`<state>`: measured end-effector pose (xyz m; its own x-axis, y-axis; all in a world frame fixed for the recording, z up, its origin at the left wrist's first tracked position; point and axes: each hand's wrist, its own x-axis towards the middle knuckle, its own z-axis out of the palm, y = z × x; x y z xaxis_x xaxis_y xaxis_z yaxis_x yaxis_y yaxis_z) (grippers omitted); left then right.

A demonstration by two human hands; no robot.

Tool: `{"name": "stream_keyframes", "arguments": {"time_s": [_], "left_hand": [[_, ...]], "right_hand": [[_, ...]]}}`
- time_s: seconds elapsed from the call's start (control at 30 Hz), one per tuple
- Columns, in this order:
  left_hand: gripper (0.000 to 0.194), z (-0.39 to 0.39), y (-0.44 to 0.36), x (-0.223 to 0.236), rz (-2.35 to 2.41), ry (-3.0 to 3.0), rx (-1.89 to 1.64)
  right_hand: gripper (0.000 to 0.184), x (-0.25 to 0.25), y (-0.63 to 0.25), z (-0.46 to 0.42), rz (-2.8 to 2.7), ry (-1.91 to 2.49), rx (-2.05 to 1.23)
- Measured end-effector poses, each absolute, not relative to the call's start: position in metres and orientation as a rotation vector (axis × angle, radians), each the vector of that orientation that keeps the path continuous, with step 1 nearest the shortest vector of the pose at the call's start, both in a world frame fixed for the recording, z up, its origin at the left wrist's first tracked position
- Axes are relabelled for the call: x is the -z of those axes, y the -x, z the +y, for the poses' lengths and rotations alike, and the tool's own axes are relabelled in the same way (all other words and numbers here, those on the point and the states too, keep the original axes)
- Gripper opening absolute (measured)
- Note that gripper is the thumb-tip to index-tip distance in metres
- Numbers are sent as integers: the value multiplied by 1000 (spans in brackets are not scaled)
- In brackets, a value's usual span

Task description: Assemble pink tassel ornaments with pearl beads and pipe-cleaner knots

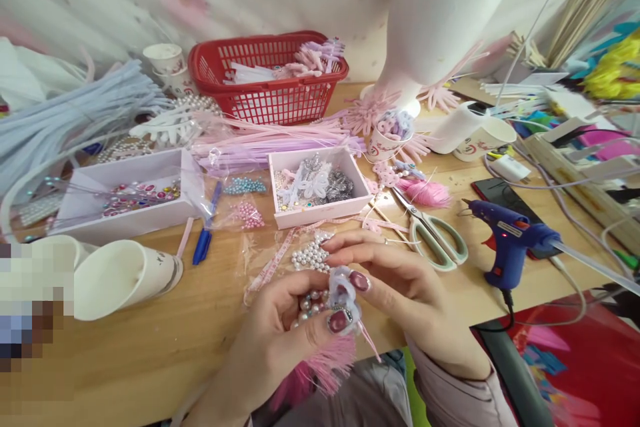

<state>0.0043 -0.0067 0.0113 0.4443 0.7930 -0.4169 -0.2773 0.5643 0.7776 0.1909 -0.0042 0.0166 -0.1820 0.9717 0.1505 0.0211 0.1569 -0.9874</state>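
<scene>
Low over the front of the table, my left hand (287,323) pinches a pale lavender fuzzy pipe-cleaner ornament (341,283) between thumb and fingers. A string of pearl beads (311,303) shows inside that hand, and a pink tassel (334,361) hangs beneath it. My right hand (400,280) holds the ornament's right side, its thumb pressed on it and its other fingers reaching past behind. A thin pink cord (369,340) sticks out at the lower right. Just beyond the fingers lies a pile of loose white pearls (311,253), partly covered by my right fingertips.
A white box of trims (320,210) stands ahead, with green-handled scissors (437,237) to its right. Farther right are a blue glue gun (513,240) and a phone (493,197). A red basket (280,97) stands behind; paper cups (127,280) lie left.
</scene>
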Motion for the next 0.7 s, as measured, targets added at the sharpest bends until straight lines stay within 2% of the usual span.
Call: {"name": "stream_keyframes", "arguments": {"time_s": [0.13, 0.3, 0.47, 0.7], "left_hand": [[41, -8, -5, -12, 898, -709, -693], [36, -8, -6, -12, 900, -683, -709], [30, -7, -5, -18, 954, -771, -695], [13, -7, -7, -34, 1147, -1055, -609]], "right_hand": [[15, -14, -189, -4, -1475, 1064, -1144], [25, -7, -193, -2, -1340, 1278, -822], [30, -9, -200, -5, -1667, 1180, -908], [27, -22, -201, 1, -2019, 962, -862]]}}
